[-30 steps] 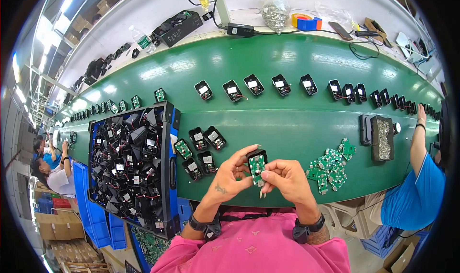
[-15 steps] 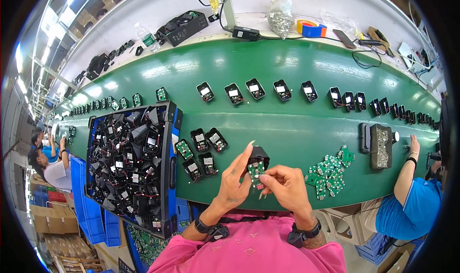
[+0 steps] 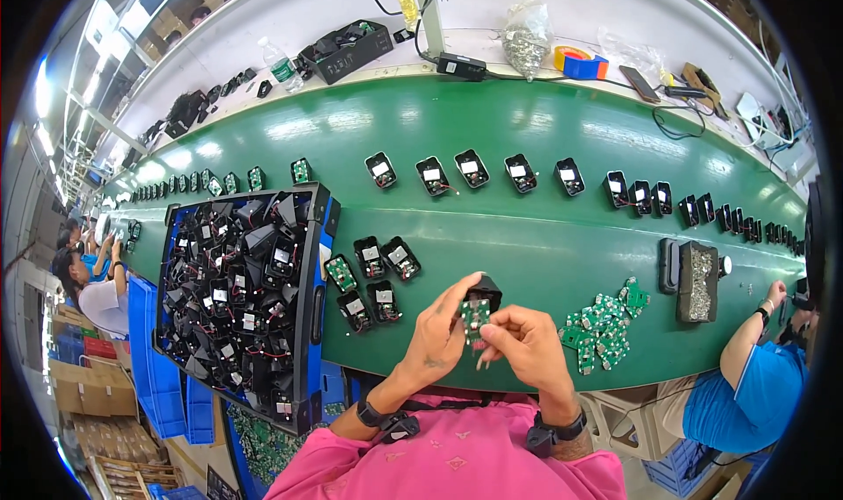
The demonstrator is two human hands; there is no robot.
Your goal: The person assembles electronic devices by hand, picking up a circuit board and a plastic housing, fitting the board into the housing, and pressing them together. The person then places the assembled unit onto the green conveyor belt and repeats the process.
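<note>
Near the table's front edge, my left hand (image 3: 433, 340) is closed around a small black plastic housing (image 3: 486, 287), tilted with its opening partly visible. My right hand (image 3: 533, 349) pinches a green circuit board (image 3: 475, 316) between thumb and fingers. The board stands in front of the housing's opening, overlapping it; whether it is seated inside cannot be made out. A pile of green circuit boards (image 3: 604, 331) lies to the right of my hands. To the left stand several black housings (image 3: 384, 300) with parts inside, and one has a green board (image 3: 341, 273) showing.
A large crate (image 3: 320, 272) full of black housings stands at left. A row of housings (image 3: 521, 174) runs across the green table (image 3: 492, 237). At right sit a dark tray of small metal parts (image 3: 698, 280) and a co-worker's arm (image 3: 746, 333). Other people (image 3: 101, 302) work at far left.
The housing in my left hand has tipped and shifted slightly right, with the board moving along. The co-worker's hand at right has moved down and outward. The whole view has shifted a little.
</note>
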